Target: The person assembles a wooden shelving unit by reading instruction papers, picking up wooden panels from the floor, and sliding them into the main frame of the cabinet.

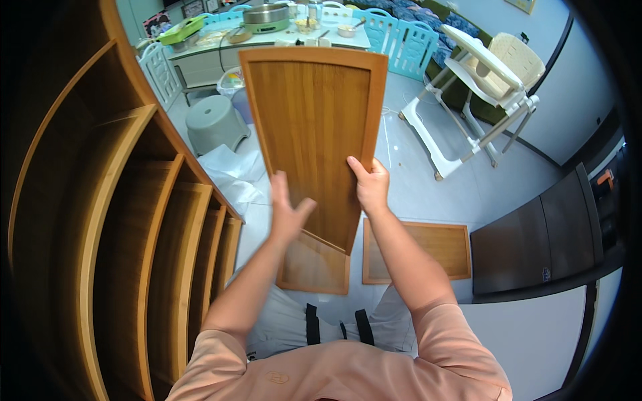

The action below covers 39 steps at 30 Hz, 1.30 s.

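Observation:
A tall framed wooden cabinet door (314, 127) stands tilted in front of me. My right hand (372, 186) grips its right edge, thumb on the face and fingers behind. Beside the door's lower left edge is my left hand (289, 215), slightly blurred, thumb spread away from the fingers; whether it touches the door is hard to tell. Two similar wooden panels lie on the floor: one panel (314, 271) below the held door, partly covered by it, and another panel (438, 250) to the right, partly behind my right forearm.
A wooden shelf unit (144, 267) rises close on the left. White plastic wrapping (234, 170) and a grey-green stool (215, 123) are beyond it. A high chair (478, 100) stands far right, a dark cabinet (535, 234) nearer right. At the back is a laden table (200, 60).

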{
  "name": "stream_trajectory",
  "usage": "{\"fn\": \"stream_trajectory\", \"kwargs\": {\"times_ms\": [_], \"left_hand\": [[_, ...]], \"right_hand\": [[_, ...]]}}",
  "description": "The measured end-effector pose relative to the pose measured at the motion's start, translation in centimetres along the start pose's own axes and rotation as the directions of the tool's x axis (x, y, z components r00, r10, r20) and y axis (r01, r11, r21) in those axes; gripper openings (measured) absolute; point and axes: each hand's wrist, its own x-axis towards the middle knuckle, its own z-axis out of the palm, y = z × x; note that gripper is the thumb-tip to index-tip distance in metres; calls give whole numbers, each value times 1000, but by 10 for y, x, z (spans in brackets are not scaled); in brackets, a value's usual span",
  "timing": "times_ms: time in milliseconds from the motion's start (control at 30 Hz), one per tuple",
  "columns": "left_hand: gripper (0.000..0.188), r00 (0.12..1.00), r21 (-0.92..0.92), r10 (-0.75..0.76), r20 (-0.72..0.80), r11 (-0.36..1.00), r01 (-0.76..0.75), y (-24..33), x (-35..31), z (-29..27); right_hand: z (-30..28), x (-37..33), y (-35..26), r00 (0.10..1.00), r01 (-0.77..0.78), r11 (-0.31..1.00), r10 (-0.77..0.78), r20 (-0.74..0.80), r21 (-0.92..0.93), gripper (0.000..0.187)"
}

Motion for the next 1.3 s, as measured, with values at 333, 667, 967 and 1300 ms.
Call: {"fn": "stream_trajectory", "kwargs": {"times_ms": [333,667,967,1300], "left_hand": [[59,961,-269,-255,104,924,274,31,-39,91],[27,881,-819,-456,127,453,352,-27,-19,76],[27,910,-787,-395,123,519,332,-19,-15,76],[29,803,-128,-547,-238,837,532,-96,-35,69]], "right_hand": [[7,-28,7,980,-170,977,181,82,-131,29],[-165,-35,86,995,-35,812,84,58,-583,55],[-224,-19,151,910,-367,872,408,67,-325,47],[-168,-55,178,871,-461,653,462,-166,-601,40]]}}
